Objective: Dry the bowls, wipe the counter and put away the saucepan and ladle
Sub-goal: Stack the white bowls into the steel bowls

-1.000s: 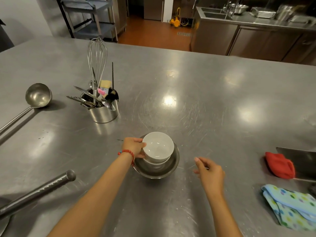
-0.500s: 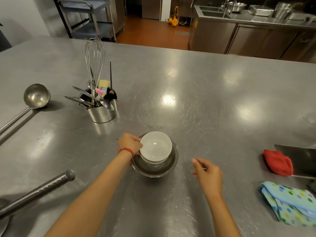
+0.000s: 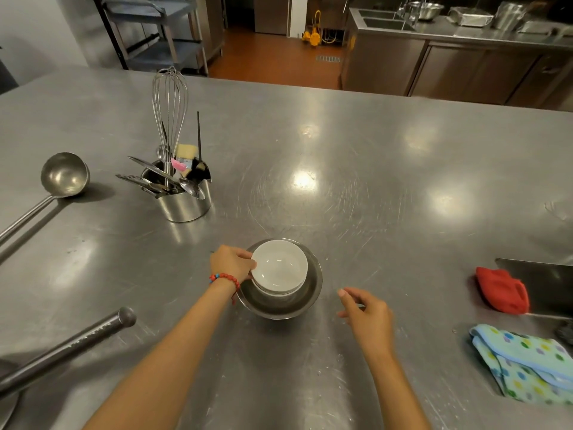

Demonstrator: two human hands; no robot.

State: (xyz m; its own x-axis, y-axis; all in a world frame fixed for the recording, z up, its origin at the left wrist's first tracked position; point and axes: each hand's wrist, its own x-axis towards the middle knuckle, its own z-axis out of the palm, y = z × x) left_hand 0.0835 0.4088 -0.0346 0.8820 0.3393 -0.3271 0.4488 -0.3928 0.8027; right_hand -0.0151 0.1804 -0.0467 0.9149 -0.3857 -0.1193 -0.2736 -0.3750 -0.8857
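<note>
Left hand grips white bowl | right hand loosely curled, empty | 1 steel bowl | 2 cloths | 1 ladle

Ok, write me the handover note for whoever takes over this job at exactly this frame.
Left hand: grip on the rim of the white bowl, which sits nested in the steel bowl.
Right hand: empty, hovering beside the bowls.
Ladle lies far left; the saucepan handle shows near left. The red cloth and dotted towel lie at right, untouched.
Done: nothing visibly.
Left: dry the bowls, wipe the counter, put away saucepan and ladle.
</note>
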